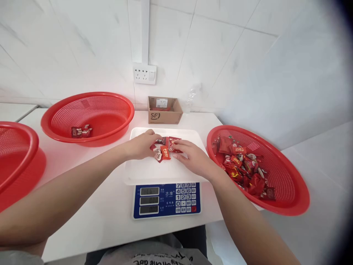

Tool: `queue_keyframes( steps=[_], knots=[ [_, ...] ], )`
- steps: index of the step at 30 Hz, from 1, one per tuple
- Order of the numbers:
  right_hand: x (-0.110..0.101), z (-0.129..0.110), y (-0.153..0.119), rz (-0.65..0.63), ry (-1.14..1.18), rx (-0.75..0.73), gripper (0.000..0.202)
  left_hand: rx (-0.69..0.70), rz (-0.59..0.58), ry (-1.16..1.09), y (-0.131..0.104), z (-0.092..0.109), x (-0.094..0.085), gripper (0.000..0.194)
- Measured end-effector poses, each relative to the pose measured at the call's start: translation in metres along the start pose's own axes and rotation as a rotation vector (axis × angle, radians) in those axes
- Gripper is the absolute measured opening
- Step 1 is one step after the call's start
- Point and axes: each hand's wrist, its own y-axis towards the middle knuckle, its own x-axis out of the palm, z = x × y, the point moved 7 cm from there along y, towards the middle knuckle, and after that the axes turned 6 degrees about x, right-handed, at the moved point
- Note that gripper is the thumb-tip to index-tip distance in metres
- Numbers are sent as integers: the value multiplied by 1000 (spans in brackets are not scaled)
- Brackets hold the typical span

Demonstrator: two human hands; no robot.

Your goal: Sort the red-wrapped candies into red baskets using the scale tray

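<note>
Several red wrapped packets lie close together on the white tray (149, 173) of a blue digital scale (167, 200). My left hand (142, 145) is at their left side, fingers curved around the dark red packet (157, 152) with the cream print. At the right, my right hand (193, 156) has its fingers spread, the fingertips on a red packet (173, 142) at the upper right of the group. A small orange-red packet (165, 152) sits between the two hands. The scale's displays show faint digits, too dim to read fully.
A red basket (292, 184) full of mixed packets stands at the right. Another red basket (110, 127) at the back left holds a few packets (82, 131). Part of a third basket (13, 162) shows at the left edge. Behind the scale is a small cardboard box (165, 117).
</note>
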Motion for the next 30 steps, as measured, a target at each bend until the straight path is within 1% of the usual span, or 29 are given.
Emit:
queue_keyframes(
  steps=[3,7,9,12,14,16,20,23,25,28,30],
  knots=[
    [0,1,2,-3,-1,8,23,-12,-2,-19,-1,-1,-2,53],
    [-5,0,3,15,17,37,19,-12,49,-21,2,-3,-4,48],
    [-6,-4,2,27,48,34,21,-10,66,-23,4,-3,-4,45],
    [-3,-15,0,38,59,-35,30,19,60,-27,7,1,-1,39],
    [3,-22,0,17,11,-112,29,41,55,-23,9,4,0,34],
    [8,-24,0,-4,-48,-151,25,49,63,-15,10,5,1,32],
    [9,-16,-2,-10,-88,-111,22,38,86,5,9,0,0,35],
    [8,-9,-2,-4,-57,-42,26,30,100,30,8,-3,-2,42],
    [8,-7,0,4,-15,-36,29,25,110,54,9,-3,-4,46],
    [10,-7,5,17,43,-70,33,41,91,67,10,0,-4,40],
    [9,-4,7,35,52,-56,34,59,72,58,10,2,-3,35]
  ],
)
